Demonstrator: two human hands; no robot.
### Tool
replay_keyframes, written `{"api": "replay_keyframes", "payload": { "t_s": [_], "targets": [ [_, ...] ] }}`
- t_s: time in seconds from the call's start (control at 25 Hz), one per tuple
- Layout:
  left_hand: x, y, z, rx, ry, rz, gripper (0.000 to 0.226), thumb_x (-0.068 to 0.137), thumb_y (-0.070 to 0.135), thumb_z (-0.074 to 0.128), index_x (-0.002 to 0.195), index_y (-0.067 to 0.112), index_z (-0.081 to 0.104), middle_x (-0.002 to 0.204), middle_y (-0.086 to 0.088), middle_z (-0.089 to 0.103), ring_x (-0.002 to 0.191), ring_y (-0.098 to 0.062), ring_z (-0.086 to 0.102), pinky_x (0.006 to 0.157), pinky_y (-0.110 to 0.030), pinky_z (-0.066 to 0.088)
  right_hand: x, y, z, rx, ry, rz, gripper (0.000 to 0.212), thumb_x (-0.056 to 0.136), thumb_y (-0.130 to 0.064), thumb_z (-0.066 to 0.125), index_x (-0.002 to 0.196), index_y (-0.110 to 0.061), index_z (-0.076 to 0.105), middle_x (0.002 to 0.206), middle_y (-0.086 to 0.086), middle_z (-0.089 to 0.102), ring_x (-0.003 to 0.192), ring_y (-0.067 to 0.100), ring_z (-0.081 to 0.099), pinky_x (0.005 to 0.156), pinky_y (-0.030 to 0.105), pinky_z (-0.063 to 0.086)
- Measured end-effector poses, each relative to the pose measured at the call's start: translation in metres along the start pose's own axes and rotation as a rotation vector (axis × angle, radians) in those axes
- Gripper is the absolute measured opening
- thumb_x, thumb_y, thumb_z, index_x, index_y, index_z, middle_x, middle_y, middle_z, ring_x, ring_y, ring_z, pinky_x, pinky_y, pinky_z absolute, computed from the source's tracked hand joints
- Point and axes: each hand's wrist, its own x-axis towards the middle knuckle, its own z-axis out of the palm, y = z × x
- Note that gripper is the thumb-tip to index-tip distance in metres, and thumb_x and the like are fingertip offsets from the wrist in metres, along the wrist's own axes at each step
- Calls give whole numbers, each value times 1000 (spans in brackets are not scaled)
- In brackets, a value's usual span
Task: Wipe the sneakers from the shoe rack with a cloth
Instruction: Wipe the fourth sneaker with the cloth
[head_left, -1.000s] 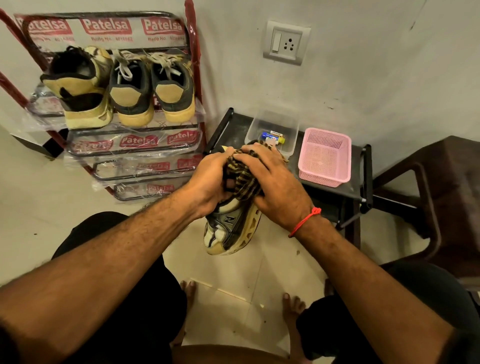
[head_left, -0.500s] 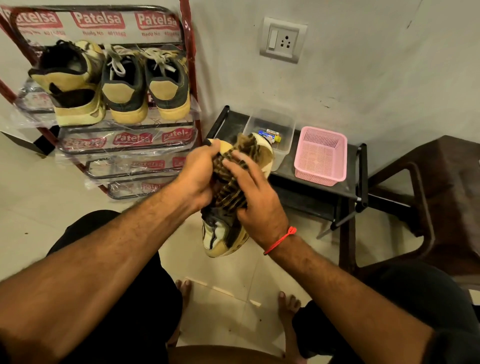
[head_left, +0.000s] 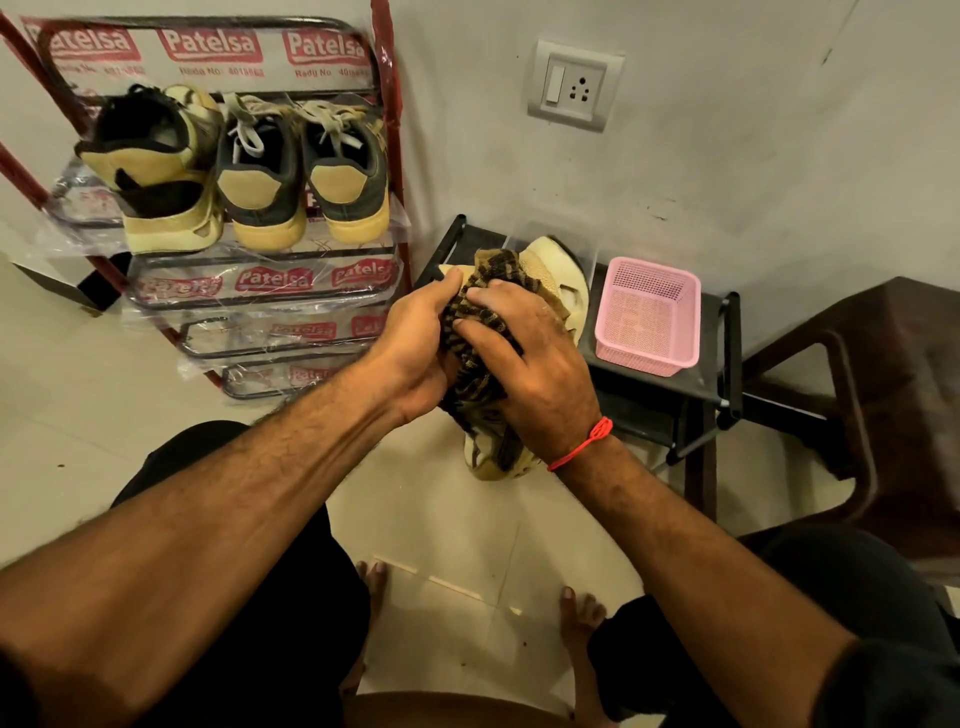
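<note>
- Gripped by the left hand (head_left: 415, 343), a cream sneaker (head_left: 545, 275) hangs mid-scene, over the floor.
- Right hand (head_left: 530, 364) presses a striped cloth (head_left: 478, 317) onto its upper, palm down, fingers spread; wiping appears under way.
- Next: turning the shoe for uncleaned sides.
- Three sneakers (head_left: 260, 171) wait on the rack (head_left: 384, 62), far left.

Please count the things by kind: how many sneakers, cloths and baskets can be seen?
Sneakers: 4, with three on the shoe rack and one in the hands
Cloths: 1
Baskets: 1
Total: 6
</note>
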Motion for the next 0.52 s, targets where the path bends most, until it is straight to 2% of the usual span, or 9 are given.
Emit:
{"api": "replay_keyframes", "payload": {
  "t_s": [0.08, 0.2, 0.24, 0.36, 0.4, 0.44, 0.48, 0.52],
  "targets": [
    [0, 2, 5, 50, -11, 18, 49, 108, 42, 40, 131, 6, 63, 124, -18, 70, 112, -28, 70, 94, -40, 59, 3, 3, -2, -25, 30, 9, 29, 93, -17, 71, 117, 0, 68, 127, 24, 62, 126, 38, 55, 105, 51, 45],
    [0, 1, 10, 83, -5, 71, 42, 108, 39, 42, 132, 9, 59, 122, -17, 70, 110, -30, 70, 89, -44, 60, 6, 0, -5, -25, 67, 101, 26, 93, -11, 66, 117, -1, 67, 124, 24, 62, 121, 37, 57, 102, 49, 47],
    [0, -1, 11, 92, -8, 81, 38, 107, 38, 43, 128, 10, 59, 117, -15, 72, 106, -28, 71, 88, -44, 60, 10, 1, -7, -22, 65, 143, 26, 93, -11, 62, 116, -1, 68, 121, 23, 62, 118, 37, 58, 101, 48, 49],
    [0, -9, 11, 195, -81, 80, 25, 108, 34, 43, 101, 14, 56, 82, -2, 67, 76, -18, 66, 71, -39, 54, 30, 22, -18, -57, 17, 356, 33, 84, -7, 56, 115, -6, 67, 115, 20, 61, 104, 35, 60, 91, 42, 52],
    [-2, -13, 12, 240, -100, 70, 25, 108, 33, 43, 102, 12, 54, 83, -4, 67, 77, -20, 66, 74, -41, 56, 33, 38, -22, -35, 5, 470, 40, 78, 0, 54, 115, -8, 66, 115, 18, 60, 102, 32, 60, 90, 39, 53],
    [-3, -17, 12, 268, -108, 64, 27, 108, 31, 43, 109, 6, 54, 92, -11, 68, 86, -26, 68, 83, -46, 57, 33, 55, -28, 33, 11, 597, 46, 73, 6, 51, 114, -9, 66, 115, 16, 60, 102, 28, 60, 92, 33, 52],
    [-3, -19, 12, 273, -109, 57, 32, 108, 30, 43, 118, 2, 53, 106, -20, 68, 97, -32, 67, 92, -51, 55, 31, 70, -34, 135, 59, 726, 51, 69, 9, 48, 114, -9, 66, 116, 14, 62, 104, 23, 60, 94, 29, 52],
    [-3, -19, 12, 259, -100, 58, 33, 108, 29, 43, 123, 1, 53, 118, -25, 66, 105, -35, 67, 97, -52, 53, 29, 80, -41, 245, 145, 819, 53, 68, 9, 45, 113, -8, 66, 117, 13, 63, 106, 21, 61, 95, 31, 52]
  ]
}}
